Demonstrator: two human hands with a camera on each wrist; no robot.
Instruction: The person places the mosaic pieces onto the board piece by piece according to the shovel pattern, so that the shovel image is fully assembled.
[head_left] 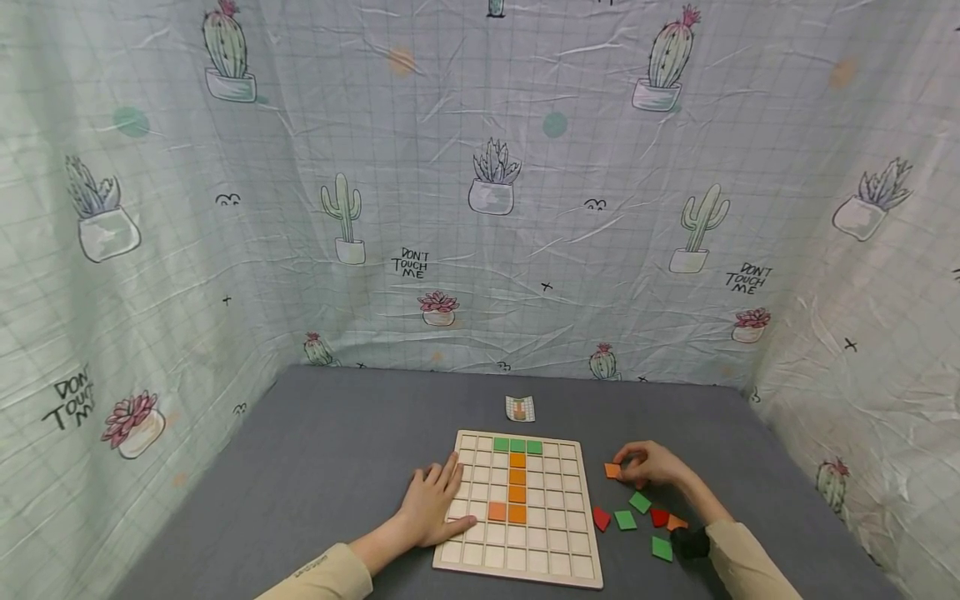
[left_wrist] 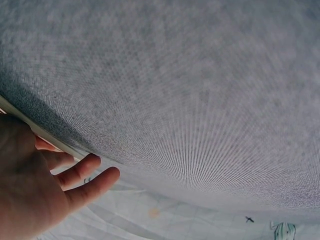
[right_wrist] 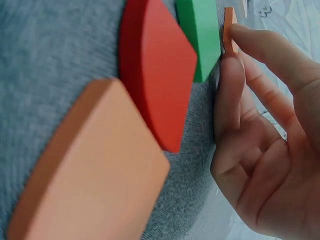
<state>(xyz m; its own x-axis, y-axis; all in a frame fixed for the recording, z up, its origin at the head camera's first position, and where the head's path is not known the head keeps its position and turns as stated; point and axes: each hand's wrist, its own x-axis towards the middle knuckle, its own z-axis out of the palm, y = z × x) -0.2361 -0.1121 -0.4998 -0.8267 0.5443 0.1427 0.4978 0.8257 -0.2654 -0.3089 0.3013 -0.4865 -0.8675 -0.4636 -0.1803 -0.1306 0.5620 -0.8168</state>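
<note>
A pale wooden grid board [head_left: 555,546] lies on the grey surface. Three green tiles [head_left: 517,446] fill part of its top row, with a column of orange tiles [head_left: 517,477] below. One lighter orange tile [head_left: 497,511] sits left of the column's foot. My left hand [head_left: 433,504] rests on the board's left edge, fingers spread; in the left wrist view several of its fingers [left_wrist: 82,175] extend past the rim. To the board's right, my right hand [head_left: 651,463] pinches an orange tile [head_left: 612,471] between thumb and finger, seen edge-on in the right wrist view.
Loose green [head_left: 626,520], red [head_left: 602,518] and orange tiles [head_left: 677,522] lie right of the board, near my right wrist. A small card with a printed grid pattern [head_left: 520,408] lies behind the board. A cactus-print curtain [head_left: 495,275] encloses the back and sides.
</note>
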